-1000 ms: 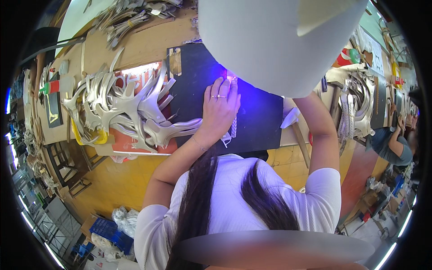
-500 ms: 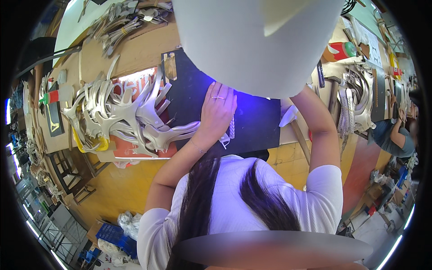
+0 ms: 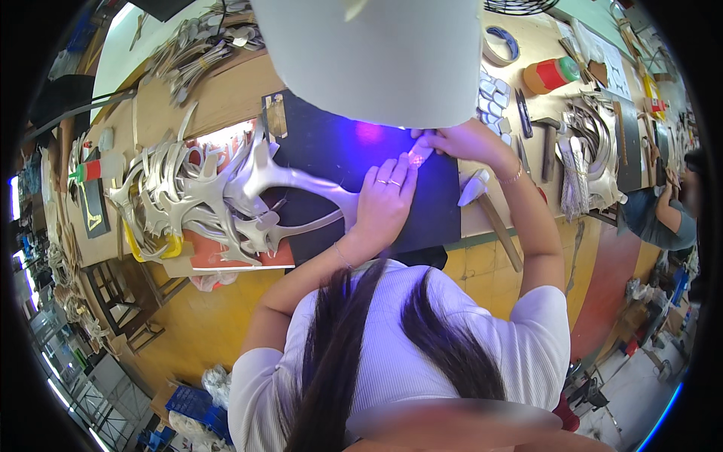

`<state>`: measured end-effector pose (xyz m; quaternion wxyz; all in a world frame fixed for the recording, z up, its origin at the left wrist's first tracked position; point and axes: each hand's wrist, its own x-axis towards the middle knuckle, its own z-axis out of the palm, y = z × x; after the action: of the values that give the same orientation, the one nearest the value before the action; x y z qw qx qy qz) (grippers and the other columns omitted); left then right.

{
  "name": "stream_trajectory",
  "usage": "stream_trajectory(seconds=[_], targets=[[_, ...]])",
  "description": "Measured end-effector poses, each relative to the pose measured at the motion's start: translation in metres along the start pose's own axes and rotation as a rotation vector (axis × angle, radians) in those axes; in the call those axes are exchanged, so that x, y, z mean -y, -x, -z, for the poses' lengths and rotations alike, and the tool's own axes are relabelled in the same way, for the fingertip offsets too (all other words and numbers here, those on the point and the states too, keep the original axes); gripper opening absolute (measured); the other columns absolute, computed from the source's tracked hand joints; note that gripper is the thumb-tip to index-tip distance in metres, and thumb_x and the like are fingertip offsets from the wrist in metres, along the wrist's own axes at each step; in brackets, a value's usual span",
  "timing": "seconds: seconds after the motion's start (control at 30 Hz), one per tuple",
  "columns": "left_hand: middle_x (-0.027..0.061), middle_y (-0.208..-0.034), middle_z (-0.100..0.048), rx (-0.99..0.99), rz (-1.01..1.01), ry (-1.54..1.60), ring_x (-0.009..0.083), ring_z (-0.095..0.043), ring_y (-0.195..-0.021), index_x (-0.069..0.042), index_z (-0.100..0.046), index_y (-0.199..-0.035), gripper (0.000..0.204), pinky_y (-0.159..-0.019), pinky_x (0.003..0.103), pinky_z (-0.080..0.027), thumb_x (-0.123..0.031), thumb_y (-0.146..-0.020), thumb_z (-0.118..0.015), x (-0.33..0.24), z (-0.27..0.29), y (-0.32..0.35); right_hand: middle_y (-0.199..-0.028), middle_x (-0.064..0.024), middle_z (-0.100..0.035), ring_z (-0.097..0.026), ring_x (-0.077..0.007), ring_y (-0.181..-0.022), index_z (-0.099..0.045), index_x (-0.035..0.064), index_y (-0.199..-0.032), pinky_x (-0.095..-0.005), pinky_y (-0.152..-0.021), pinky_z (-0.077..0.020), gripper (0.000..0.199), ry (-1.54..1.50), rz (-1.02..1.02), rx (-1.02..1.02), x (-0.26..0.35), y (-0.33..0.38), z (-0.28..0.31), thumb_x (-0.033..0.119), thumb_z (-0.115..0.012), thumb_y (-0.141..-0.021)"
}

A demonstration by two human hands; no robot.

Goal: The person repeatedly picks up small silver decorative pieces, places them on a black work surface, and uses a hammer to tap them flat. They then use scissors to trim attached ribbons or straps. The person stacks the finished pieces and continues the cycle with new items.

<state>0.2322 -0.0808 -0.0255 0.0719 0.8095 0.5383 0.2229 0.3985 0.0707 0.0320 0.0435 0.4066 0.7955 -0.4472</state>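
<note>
My left hand [image 3: 384,197], with rings on its fingers, is over the dark mat [image 3: 316,147], closed around the end of a silver branching piece [image 3: 305,179]. Part of that piece runs hidden beneath my palm. At my left fingertips is a small pale piece [image 3: 419,154], lit pinkish by blue-violet light. My right hand [image 3: 458,141] pinches this small piece from the other side. The right fingertips are partly covered by the large white rounded shade [image 3: 376,68] overhead.
A heap of silver branching pieces [image 3: 181,192] lies at left. To the right are a pale-headed mallet [image 3: 493,218], a hammer [image 3: 551,139], a red-and-green bottle [image 3: 551,75] and small shiny pieces [image 3: 493,98]. A person [image 3: 663,222] works at far right.
My right hand has come out from behind the white shade with the small pale piece. My left hand has shifted right toward it, and the silver branching piece has moved along.
</note>
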Motion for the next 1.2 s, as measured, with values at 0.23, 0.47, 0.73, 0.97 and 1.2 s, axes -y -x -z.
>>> stream_trajectory(seconds=[0.23, 0.47, 0.73, 0.97, 1.2], targets=[[0.0119, -0.135, -0.058, 0.141, -0.209, 0.022, 0.0253, -0.055, -0.121, -0.003, -0.062, -0.122, 0.042, -0.097, 0.044, -0.039, -0.005, -0.081, -0.055, 0.019, 0.018, -0.003, -0.077, -0.0092, -0.065, -0.060, -0.0189, -0.065, -0.070, 0.0026, -0.093, -0.0315, -0.063, -0.0489, 0.016, -0.062, 0.054, -0.375, -0.020, 0.049, -0.046, 0.016, -0.073, -0.084], [0.0097, -0.135, -0.059, 0.180, -0.254, -0.071, 0.0251, -0.054, -0.124, -0.003, -0.064, -0.117, 0.037, -0.102, 0.045, -0.040, -0.006, -0.081, -0.059, 0.047, 0.047, 0.008, -0.079, -0.0068, -0.065, -0.062, -0.0273, -0.082, -0.066, 0.0077, -0.086, -0.0410, -0.074, -0.0440, 0.019, 0.049, 0.059, -0.521, 0.009, 0.035, -0.086, 0.025, -0.073, -0.083], [0.0103, -0.122, -0.063, -0.039, 0.013, 0.059, 0.0280, -0.057, -0.113, -0.003, -0.066, -0.110, 0.028, -0.096, 0.045, -0.043, -0.010, -0.083, -0.070, 0.019, 0.020, 0.017, -0.079, -0.0064, -0.064, -0.059, -0.0233, -0.071, -0.066, 0.0064, -0.086, -0.0362, -0.071, -0.0441, 0.017, 0.036, 0.114, -0.471, 0.007, 0.032, -0.080, 0.019, -0.076, -0.080], [0.0074, -0.112, -0.065, -0.068, 0.070, 0.140, 0.0270, -0.058, -0.108, -0.005, -0.069, -0.107, 0.027, -0.093, 0.043, -0.042, -0.014, -0.082, -0.073, 0.021, 0.019, 0.014, -0.079, -0.0050, -0.065, -0.058, -0.0205, -0.066, -0.066, 0.0067, -0.086, -0.0326, -0.070, -0.0426, 0.017, -0.062, 0.072, -0.443, 0.010, 0.041, -0.084, 0.016, -0.078, -0.078], [0.0028, -0.106, -0.065, -0.119, 0.039, 0.120, 0.0240, -0.058, -0.103, -0.012, -0.071, -0.099, 0.020, -0.090, 0.043, -0.041, -0.013, -0.079, -0.074, 0.026, 0.011, 0.012, -0.079, -0.0041, -0.065, -0.057, -0.0206, -0.065, -0.066, 0.0068, -0.082, -0.0321, -0.070, -0.0422, 0.014, -0.015, 0.133, -0.444, 0.009, 0.040, -0.084, 0.016, -0.077, -0.079]])
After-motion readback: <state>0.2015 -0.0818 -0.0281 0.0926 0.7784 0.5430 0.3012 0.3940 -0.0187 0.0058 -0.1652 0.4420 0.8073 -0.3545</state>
